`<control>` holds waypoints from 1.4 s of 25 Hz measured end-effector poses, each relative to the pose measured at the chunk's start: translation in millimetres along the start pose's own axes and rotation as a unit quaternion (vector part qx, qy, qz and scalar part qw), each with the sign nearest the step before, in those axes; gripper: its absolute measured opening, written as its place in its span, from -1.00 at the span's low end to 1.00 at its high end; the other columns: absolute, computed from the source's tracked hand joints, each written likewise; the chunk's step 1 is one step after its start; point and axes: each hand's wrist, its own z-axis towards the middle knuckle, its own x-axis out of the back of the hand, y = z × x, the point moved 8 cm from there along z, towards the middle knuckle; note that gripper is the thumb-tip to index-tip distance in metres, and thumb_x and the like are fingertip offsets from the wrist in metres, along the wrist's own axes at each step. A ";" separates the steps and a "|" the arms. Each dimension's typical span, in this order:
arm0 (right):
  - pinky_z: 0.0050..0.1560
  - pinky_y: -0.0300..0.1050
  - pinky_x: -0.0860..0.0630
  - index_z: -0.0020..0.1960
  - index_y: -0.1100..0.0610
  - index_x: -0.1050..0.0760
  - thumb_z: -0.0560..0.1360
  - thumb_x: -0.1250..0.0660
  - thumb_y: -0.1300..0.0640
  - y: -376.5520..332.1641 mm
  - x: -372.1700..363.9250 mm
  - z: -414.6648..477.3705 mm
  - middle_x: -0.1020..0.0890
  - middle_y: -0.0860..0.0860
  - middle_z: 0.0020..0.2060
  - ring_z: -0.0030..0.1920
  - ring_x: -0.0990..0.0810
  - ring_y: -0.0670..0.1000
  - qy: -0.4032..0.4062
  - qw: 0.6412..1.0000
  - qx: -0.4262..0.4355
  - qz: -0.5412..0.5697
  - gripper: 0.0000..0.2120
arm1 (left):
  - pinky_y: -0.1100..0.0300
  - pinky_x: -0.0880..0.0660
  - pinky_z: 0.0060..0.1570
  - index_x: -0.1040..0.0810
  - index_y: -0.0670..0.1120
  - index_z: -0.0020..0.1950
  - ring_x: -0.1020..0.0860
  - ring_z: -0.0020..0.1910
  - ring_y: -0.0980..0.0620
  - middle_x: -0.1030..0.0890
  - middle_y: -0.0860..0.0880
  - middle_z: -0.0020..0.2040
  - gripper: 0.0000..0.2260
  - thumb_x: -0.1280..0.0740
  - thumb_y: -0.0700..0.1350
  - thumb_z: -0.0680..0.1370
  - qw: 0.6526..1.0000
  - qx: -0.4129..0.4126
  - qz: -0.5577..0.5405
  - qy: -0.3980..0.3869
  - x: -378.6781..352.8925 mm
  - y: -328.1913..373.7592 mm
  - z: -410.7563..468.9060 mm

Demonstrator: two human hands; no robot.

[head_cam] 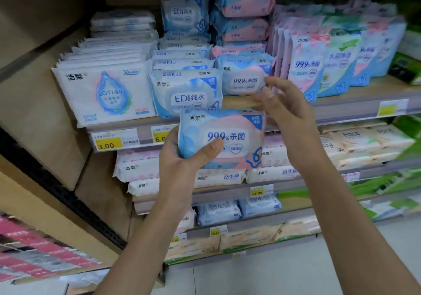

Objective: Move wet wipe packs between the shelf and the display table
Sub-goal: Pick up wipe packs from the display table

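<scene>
My left hand (182, 158) grips a blue-and-pink wet wipe pack (230, 135) marked "99.9%" by its lower left corner, just in front of the upper shelf's edge (341, 110). My right hand (284, 110) hovers open at the pack's upper right corner, fingers spread and blurred. Behind it on the shelf stands another "99.9%" pack (243, 76), with more of the same stacked behind. A blue "EDI" pack (186, 92) stands to its left.
White "Lotion" packs (102, 89) fill the shelf's left end; upright pink and green packs (330, 62) fill the right. Lower shelves (284, 187) hold more wipe and tissue packs. A cardboard-coloured side panel (34, 112) rises on the left, with pink boxes (34, 253) below.
</scene>
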 end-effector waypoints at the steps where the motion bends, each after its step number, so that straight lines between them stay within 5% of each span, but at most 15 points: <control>1: -0.06 -0.15 -0.56 0.14 0.03 -0.47 0.35 -0.43 -0.10 1.9 13.7 -4.4 -0.64 0.08 -0.06 -0.06 -0.61 -0.01 -0.011 1.000 -0.011 0.012 -0.57 | 0.06 -0.61 -0.01 -0.51 -0.11 0.18 -0.65 0.04 -0.04 -0.68 -0.02 0.02 -0.51 -0.51 -0.19 0.27 1.000 -0.009 -0.003 -0.002 -15.8 -2.8 3.6; 4: -0.20 -0.15 -0.57 0.13 0.01 -0.47 0.28 -0.48 0.03 13.5 44.1 -3.5 -0.68 -0.07 -0.13 -0.11 -0.64 -0.05 -0.043 0.996 -0.050 0.059 -0.56 | 0.11 -0.61 -0.08 -0.48 -0.13 0.22 -0.65 0.02 0.00 -0.66 -0.02 0.04 -0.45 -0.53 -0.19 0.27 0.999 -0.036 -0.022 0.003 -56.6 -10.6 14.6; 7: -0.09 -0.04 -0.61 0.23 0.18 -0.42 0.29 -0.47 0.19 23.1 58.0 19.5 -0.67 0.11 0.00 -0.03 -0.66 0.03 -0.070 0.996 -0.049 0.026 -0.47 | 0.24 -0.58 -0.13 -0.44 -0.01 0.16 -0.62 -0.02 0.18 -0.60 0.08 0.04 -0.49 -0.49 -0.16 0.25 0.995 -0.087 0.005 0.051 -83.9 -11.6 26.9; 11: -0.08 -0.16 -0.58 0.13 0.13 -0.46 0.35 -0.46 0.33 17.0 61.5 55.9 -0.65 0.08 -0.04 -0.07 -0.65 -0.04 -0.082 0.996 0.021 0.029 -0.61 | 0.21 -0.55 -0.01 -0.48 -0.02 0.21 -0.58 0.03 0.14 -0.58 0.07 0.06 -0.40 -0.58 0.07 0.24 0.937 -0.205 0.229 0.166 -89.0 9.8 36.4; 14: 0.05 -0.01 -0.57 0.18 0.05 -0.41 0.30 -0.49 0.20 18.3 59.7 70.3 -0.62 0.11 0.03 0.01 -0.62 0.08 -0.045 0.997 0.067 -0.002 -0.50 | 0.10 -0.54 0.01 -0.48 -0.02 0.30 -0.53 0.02 0.05 -0.54 0.03 0.07 -0.30 -0.50 0.24 0.24 0.863 -0.228 0.393 0.220 -87.6 21.7 48.2; 19: 0.04 0.21 -0.54 0.11 -0.14 -0.44 0.32 -0.47 0.09 29.7 55.9 71.4 -0.59 0.17 0.00 -0.01 -0.56 0.25 0.012 0.993 0.102 -0.053 -0.58 | 0.03 -0.53 0.11 -0.31 0.15 0.42 -0.55 0.18 0.05 -0.55 0.09 0.27 -0.28 -0.45 0.25 0.32 0.847 -0.243 0.414 0.228 -92.7 19.0 54.2; 24: 0.24 -0.21 -0.43 0.39 0.11 -0.33 0.38 -0.47 0.03 19.1 54.8 65.1 -0.52 -0.06 0.18 0.19 -0.51 0.00 0.072 0.963 0.181 -0.185 -0.36 | 0.16 -0.49 -0.06 -0.39 0.05 0.40 -0.60 0.12 -0.01 -0.61 0.01 0.21 -0.42 -0.41 0.17 0.43 0.774 -0.277 0.521 0.231 -100.7 25.6 53.4; 32: 0.21 -0.50 -0.16 0.13 0.21 -0.58 0.33 -0.49 0.09 13.9 50.9 74.3 -0.55 0.18 0.12 0.10 -0.41 0.08 0.074 0.924 0.257 -0.274 -0.59 | 0.07 -0.55 -0.20 -0.46 -0.06 0.36 -0.65 -0.04 -0.10 -0.63 -0.10 0.16 -0.45 -0.43 0.10 0.42 0.748 -0.294 0.557 0.209 -105.3 24.8 60.8; 35: 0.15 -0.44 -0.20 0.09 0.23 -0.59 0.32 -0.51 0.09 6.1 50.0 71.9 -0.50 0.24 0.18 0.09 -0.44 0.23 0.076 0.898 0.276 -0.333 -0.61 | 0.05 -0.55 -0.30 -0.47 -0.13 0.34 -0.65 -0.10 -0.15 -0.61 -0.14 0.17 -0.48 -0.44 0.03 0.43 0.719 -0.298 0.592 0.209 -110.3 24.9 59.0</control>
